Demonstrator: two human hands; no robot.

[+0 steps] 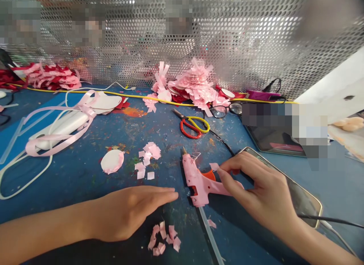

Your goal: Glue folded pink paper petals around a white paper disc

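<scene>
A shiny perforated metal screen [127, 37] spans ten through one o'clock; a white wall [338, 79] stands toward two; the blue tabletop [85, 181] is paint-flecked.

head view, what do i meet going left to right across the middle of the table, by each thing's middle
Long white object → white disc → scattered pink paper pieces → pink glue gun → right hand.

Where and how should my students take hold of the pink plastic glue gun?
Probably by its pink handle, coming from the right with the right hand, once that sets down the small pink paper piece. The gun lies on its side, handle stretching right, orange trigger beyond it, metal nozzle pointing away.
</scene>
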